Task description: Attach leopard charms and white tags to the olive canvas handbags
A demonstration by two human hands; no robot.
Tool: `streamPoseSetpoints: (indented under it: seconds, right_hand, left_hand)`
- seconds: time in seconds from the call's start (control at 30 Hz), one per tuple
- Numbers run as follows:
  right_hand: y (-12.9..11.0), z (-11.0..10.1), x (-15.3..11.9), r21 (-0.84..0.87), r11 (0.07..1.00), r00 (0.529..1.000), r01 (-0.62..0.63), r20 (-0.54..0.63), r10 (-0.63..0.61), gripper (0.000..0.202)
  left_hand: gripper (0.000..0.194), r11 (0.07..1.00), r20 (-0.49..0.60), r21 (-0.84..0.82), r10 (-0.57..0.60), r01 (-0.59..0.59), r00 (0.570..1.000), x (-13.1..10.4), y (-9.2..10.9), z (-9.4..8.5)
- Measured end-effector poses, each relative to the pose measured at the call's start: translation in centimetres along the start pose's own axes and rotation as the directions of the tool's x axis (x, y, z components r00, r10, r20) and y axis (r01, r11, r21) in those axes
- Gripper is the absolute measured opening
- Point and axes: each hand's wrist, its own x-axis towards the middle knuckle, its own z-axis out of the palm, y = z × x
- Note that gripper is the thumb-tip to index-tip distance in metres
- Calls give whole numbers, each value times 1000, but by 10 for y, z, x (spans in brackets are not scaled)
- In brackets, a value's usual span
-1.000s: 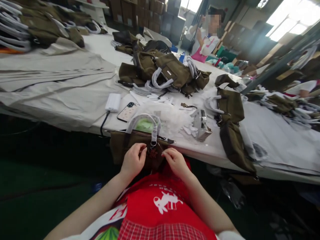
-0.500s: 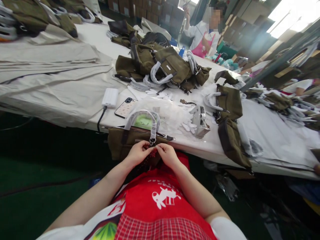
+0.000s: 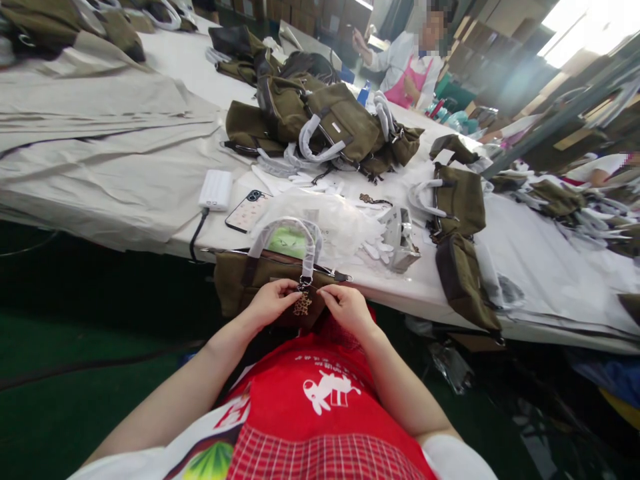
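Observation:
An olive handbag point(image 3: 233, 283) with dark trim leans against the table's front edge before me. Its handle point(image 3: 314, 247) is wrapped in white protective film. From a metal ring at the handle's base hangs a leopard-print charm point(image 3: 302, 305). My left hand point(image 3: 273, 303) pinches the top of this charm, close to the ring. To the right of it, my right hand point(image 3: 347, 308) has thumb and forefinger pressed together on what looks like a thin cord running toward the ring. The fingertips partly hide the attachment.
A pile of olive handbags point(image 3: 345, 127) lies at the table's middle. Nearer are a phone point(image 3: 247, 210), a white power bank point(image 3: 216, 190), clear plastic bags point(image 3: 340, 223) and a metal holder point(image 3: 403, 243). More bags point(image 3: 460, 203) lie right. A co-worker point(image 3: 407, 73) stands across the table.
The leopard-print charm now hangs in plain sight between my hands. My right hand has moved slightly right, away from my left.

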Motion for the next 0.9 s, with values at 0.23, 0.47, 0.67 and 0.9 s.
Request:
streamPoseSetpoints:
  seconds: [0.23, 0.47, 0.67, 0.9]
  right_hand:
    - [0, 0, -1, -83, 996, 998, 23, 57, -18, 22]
    - [3, 3, 1, -47, 999, 997, 8, 71, -4, 22]
    - [3, 8, 9, -31, 999, 997, -6, 81, 8, 25]
    - [-2, 21, 18, 4, 996, 996, -85, 28, 85, 22]
  left_hand:
    - [37, 999, -32, 44, 2, 0, 999, 0, 2, 0]
    - [36, 999, -22, 37, 14, -13, 1000, 1, -1, 1]
    - [36, 998, -17, 63, 23, -22, 1000, 1, -1, 1]
    - [39, 998, -31, -48, 28, -29, 999, 0, 9, 3]
